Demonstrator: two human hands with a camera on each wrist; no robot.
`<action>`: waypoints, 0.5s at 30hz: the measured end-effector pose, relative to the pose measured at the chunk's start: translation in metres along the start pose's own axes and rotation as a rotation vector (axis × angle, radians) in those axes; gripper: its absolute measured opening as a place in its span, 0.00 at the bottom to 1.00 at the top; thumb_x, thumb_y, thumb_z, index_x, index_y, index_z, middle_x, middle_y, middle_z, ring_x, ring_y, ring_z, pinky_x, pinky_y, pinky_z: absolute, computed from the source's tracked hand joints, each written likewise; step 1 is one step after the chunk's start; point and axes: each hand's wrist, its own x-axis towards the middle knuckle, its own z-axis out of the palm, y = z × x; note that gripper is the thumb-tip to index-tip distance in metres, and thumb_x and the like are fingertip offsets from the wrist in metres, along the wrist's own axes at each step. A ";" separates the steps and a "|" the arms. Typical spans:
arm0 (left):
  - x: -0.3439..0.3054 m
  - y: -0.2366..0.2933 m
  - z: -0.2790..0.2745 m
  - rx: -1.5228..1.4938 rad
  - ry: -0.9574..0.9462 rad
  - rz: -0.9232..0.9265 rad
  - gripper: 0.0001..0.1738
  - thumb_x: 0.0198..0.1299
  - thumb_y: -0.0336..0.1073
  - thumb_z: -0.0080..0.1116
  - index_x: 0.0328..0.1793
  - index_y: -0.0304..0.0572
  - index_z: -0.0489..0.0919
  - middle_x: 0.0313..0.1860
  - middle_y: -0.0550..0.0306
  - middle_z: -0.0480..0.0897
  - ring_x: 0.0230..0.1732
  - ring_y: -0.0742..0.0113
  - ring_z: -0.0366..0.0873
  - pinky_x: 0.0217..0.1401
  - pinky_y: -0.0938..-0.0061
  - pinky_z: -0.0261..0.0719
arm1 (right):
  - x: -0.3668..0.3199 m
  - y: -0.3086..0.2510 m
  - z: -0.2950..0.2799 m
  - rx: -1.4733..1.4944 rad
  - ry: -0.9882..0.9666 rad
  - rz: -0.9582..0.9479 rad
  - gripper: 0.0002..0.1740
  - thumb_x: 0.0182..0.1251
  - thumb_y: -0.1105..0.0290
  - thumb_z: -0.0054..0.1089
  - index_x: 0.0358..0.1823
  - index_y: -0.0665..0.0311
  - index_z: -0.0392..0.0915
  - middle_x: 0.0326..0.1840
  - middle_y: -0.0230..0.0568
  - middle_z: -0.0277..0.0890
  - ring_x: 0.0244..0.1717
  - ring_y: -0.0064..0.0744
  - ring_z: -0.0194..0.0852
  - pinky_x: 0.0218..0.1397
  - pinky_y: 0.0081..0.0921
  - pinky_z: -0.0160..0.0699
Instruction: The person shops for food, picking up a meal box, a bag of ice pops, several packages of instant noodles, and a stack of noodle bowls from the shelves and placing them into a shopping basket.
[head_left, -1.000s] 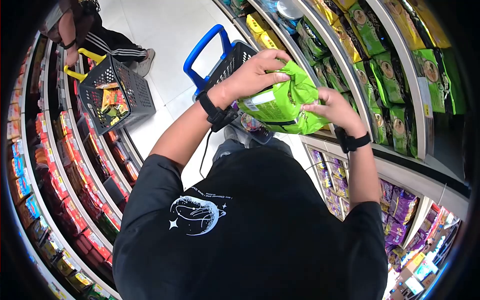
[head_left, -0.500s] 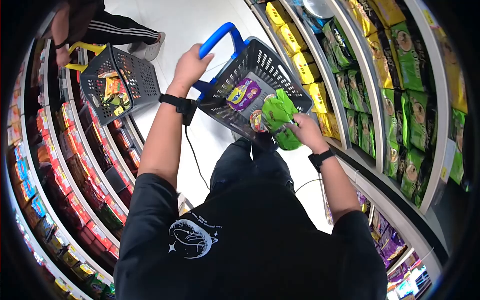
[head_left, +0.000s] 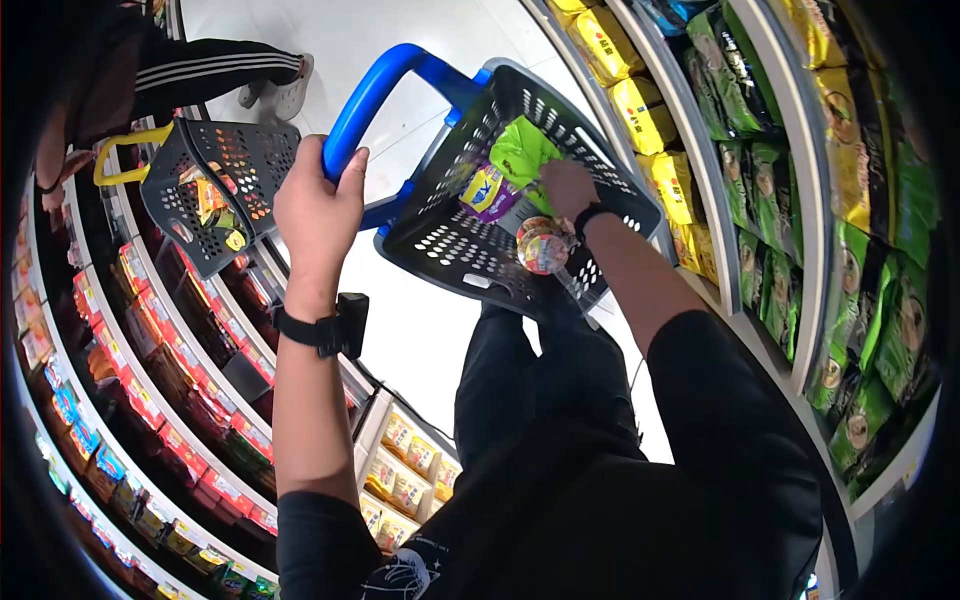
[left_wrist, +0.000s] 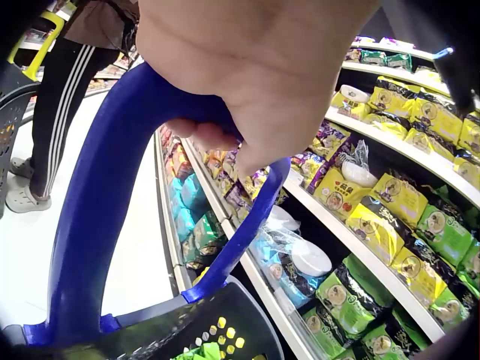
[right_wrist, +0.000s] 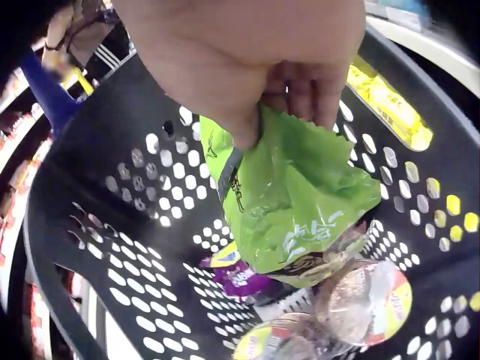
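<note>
My left hand (head_left: 318, 205) grips the blue handle (head_left: 385, 85) of a dark perforated shopping basket (head_left: 440, 245), fingers wrapped round the bar. Inside the basket, my right hand (head_left: 570, 190) pinches the top edge of a green food packet (right_wrist: 292, 195), thumb on one side and fingers on the other in the right wrist view. A purple packet (head_left: 488, 192) lies under and beside the green one. Round clear-sided tubs (right_wrist: 364, 304) with red and yellow labels sit at the basket's near end, below the green packet.
Shelves with yellow packets (head_left: 640, 115) and green packets (head_left: 760, 180) line the right. Shelves of red packages (head_left: 150, 390) run along the left. Another person in striped trousers (head_left: 215, 70) stands at upper left beside a yellow-handled basket (head_left: 215, 190).
My left hand has left the green packet and taken the blue handle. My right hand has carried the packet down into the basket. The basket has come more fully into view.
</note>
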 end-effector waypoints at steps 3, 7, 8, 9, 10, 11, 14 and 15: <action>-0.001 0.001 0.001 -0.073 0.020 -0.018 0.18 0.61 0.48 0.68 0.43 0.43 0.77 0.23 0.52 0.81 0.24 0.55 0.81 0.30 0.66 0.76 | 0.016 0.018 0.025 -0.167 -0.001 0.057 0.07 0.60 0.68 0.60 0.38 0.59 0.79 0.38 0.41 0.82 0.44 0.45 0.81 0.45 0.43 0.83; -0.001 0.001 0.000 -0.061 0.010 -0.011 0.18 0.61 0.47 0.68 0.43 0.42 0.77 0.24 0.50 0.81 0.25 0.52 0.81 0.31 0.64 0.77 | -0.008 0.018 0.029 -0.088 0.022 0.287 0.09 0.65 0.70 0.54 0.35 0.59 0.84 0.39 0.46 0.85 0.41 0.44 0.86 0.46 0.43 0.84; 0.000 -0.001 0.002 -0.051 0.008 0.001 0.18 0.61 0.47 0.67 0.43 0.42 0.77 0.24 0.49 0.81 0.26 0.50 0.82 0.31 0.63 0.77 | -0.025 0.028 0.040 0.030 -0.026 0.170 0.09 0.65 0.71 0.53 0.37 0.63 0.84 0.39 0.50 0.84 0.41 0.45 0.86 0.46 0.41 0.84; 0.000 -0.002 0.002 -0.042 0.009 0.015 0.18 0.61 0.47 0.67 0.43 0.42 0.77 0.25 0.48 0.81 0.27 0.47 0.82 0.32 0.62 0.77 | -0.033 0.039 0.068 -0.077 -0.241 0.042 0.11 0.62 0.71 0.55 0.40 0.66 0.84 0.38 0.51 0.85 0.42 0.46 0.86 0.47 0.40 0.84; 0.000 0.001 0.000 -0.027 0.022 0.038 0.18 0.61 0.47 0.66 0.43 0.42 0.76 0.25 0.46 0.81 0.28 0.42 0.81 0.32 0.58 0.77 | -0.059 0.050 0.091 0.095 -0.168 -0.078 0.12 0.66 0.68 0.50 0.34 0.68 0.80 0.33 0.55 0.80 0.41 0.49 0.82 0.42 0.44 0.79; -0.001 0.004 -0.004 -0.002 0.006 0.029 0.18 0.61 0.48 0.66 0.43 0.42 0.76 0.26 0.46 0.81 0.30 0.41 0.81 0.32 0.57 0.77 | -0.085 0.045 0.053 0.366 -0.232 -0.319 0.12 0.66 0.69 0.50 0.33 0.68 0.81 0.38 0.57 0.82 0.42 0.49 0.82 0.43 0.41 0.79; 0.000 -0.006 -0.001 0.023 0.082 0.125 0.18 0.60 0.48 0.67 0.45 0.44 0.77 0.30 0.44 0.83 0.34 0.39 0.81 0.35 0.53 0.76 | -0.163 0.014 -0.003 0.916 -0.204 0.051 0.13 0.68 0.63 0.54 0.42 0.64 0.81 0.40 0.43 0.83 0.42 0.36 0.81 0.46 0.33 0.77; -0.002 0.000 -0.002 0.005 0.131 0.148 0.19 0.59 0.48 0.67 0.47 0.44 0.78 0.32 0.42 0.83 0.36 0.38 0.82 0.38 0.50 0.77 | -0.191 0.002 -0.060 0.755 -0.192 0.195 0.12 0.65 0.63 0.57 0.42 0.63 0.81 0.40 0.43 0.83 0.42 0.40 0.81 0.47 0.35 0.78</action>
